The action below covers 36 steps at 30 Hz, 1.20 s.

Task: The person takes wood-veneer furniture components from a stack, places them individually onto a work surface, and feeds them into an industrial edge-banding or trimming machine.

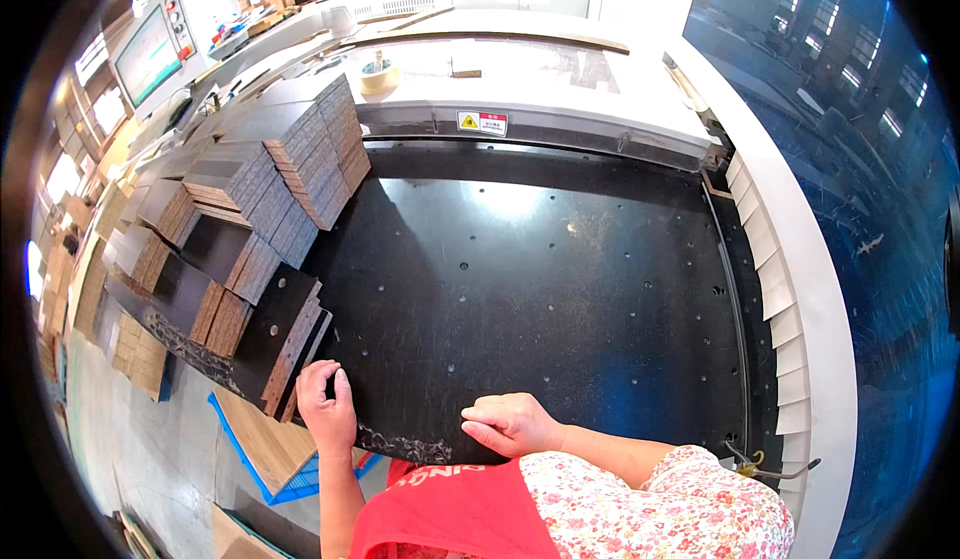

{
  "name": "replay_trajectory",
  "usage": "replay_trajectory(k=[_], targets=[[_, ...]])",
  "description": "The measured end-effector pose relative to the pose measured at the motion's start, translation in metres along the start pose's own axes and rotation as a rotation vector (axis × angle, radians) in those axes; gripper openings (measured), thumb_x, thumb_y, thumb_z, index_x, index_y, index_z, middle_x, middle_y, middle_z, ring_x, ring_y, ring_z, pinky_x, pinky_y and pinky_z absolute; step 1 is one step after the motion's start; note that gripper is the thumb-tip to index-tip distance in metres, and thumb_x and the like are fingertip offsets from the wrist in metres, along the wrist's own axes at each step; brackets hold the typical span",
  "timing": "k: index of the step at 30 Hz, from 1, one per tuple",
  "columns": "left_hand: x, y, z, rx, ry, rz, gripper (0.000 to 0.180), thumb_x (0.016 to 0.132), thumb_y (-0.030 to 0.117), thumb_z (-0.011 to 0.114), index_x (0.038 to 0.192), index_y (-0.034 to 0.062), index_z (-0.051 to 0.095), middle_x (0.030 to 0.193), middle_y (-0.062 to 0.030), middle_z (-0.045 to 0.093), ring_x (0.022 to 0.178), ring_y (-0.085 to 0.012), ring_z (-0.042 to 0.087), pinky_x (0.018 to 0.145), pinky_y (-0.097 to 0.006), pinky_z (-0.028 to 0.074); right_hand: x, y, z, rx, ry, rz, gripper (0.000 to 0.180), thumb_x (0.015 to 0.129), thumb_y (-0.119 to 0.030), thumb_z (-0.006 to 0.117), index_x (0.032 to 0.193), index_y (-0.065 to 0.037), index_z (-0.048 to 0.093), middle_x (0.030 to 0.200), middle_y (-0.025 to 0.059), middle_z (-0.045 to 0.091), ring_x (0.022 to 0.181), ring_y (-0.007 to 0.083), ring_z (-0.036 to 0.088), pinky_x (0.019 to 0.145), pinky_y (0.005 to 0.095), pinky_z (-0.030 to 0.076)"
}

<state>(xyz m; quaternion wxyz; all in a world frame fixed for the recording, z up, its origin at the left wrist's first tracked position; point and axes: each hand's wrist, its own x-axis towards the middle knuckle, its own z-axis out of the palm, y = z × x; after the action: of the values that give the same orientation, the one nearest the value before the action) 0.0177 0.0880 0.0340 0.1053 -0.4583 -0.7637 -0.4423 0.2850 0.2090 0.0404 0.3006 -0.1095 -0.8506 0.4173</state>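
Note:
A broad black tabletop [520,279] dotted with small holes lies in front of me. At its near left corner my left hand [327,406] is curled, thumb raised, close beside a few narrow strips [300,344] with brown edges. My right hand [512,424] is closed in a loose fist over the near edge of the tabletop. No object shows in either hand, though the insides of the curled fingers are partly hidden. Stacks of cut boards [330,149] with grey-brown edges rise along the left side.
A white machine beam [540,109] spans the far side, with a tape roll [380,79] on it. A pale frame with overlapping flaps [778,279] borders the right. A control screen [148,59] stands far left. Below left, wood-look boards [262,439] lie on a blue pallet [285,496].

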Motion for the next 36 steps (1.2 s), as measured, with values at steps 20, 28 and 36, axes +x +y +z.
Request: replay_trajectory(k=[20,28,36], targets=[[-0.0016,-0.0013,-0.0001,0.014,-0.009,-0.021,0.009,0.087,0.006,0.068,0.096,0.0013,0.068,0.104,-0.0131,0.069,0.1,-0.0311,0.062,0.091,-0.04,0.049,-0.0006,-0.0002,-0.0006,-0.016,-0.013,0.004,0.022,0.099,-0.025,0.064,0.093,-0.004,0.07,0.077,0.0102,0.064,0.069,0.0298,0.066,0.06,0.0379,0.053],[-0.0016,-0.0003,-0.0013,0.022,-0.007,-0.031,0.01,0.085,0.006,0.069,0.095,0.0022,0.068,0.105,-0.0136,0.069,0.1,-0.0316,0.063,0.091,-0.041,0.049,0.0006,-0.0035,-0.0017,0.0,0.009,-0.012,0.02,0.098,-0.023,0.065,0.091,-0.004,0.069,0.075,0.011,0.063,0.068,0.0291,0.065,0.06,0.037,0.053],[-0.0012,-0.0027,-0.0002,0.012,0.0,-0.006,0.01,0.084,0.005,0.07,0.094,0.003,0.068,0.102,-0.0125,0.069,0.098,-0.0317,0.063,0.089,-0.041,0.049,-0.0015,0.0032,0.0007,-0.016,-0.016,-0.014,0.019,0.098,-0.022,0.065,0.092,-0.005,0.068,0.074,0.0102,0.061,0.067,0.0284,0.065,0.059,0.0367,0.052]])
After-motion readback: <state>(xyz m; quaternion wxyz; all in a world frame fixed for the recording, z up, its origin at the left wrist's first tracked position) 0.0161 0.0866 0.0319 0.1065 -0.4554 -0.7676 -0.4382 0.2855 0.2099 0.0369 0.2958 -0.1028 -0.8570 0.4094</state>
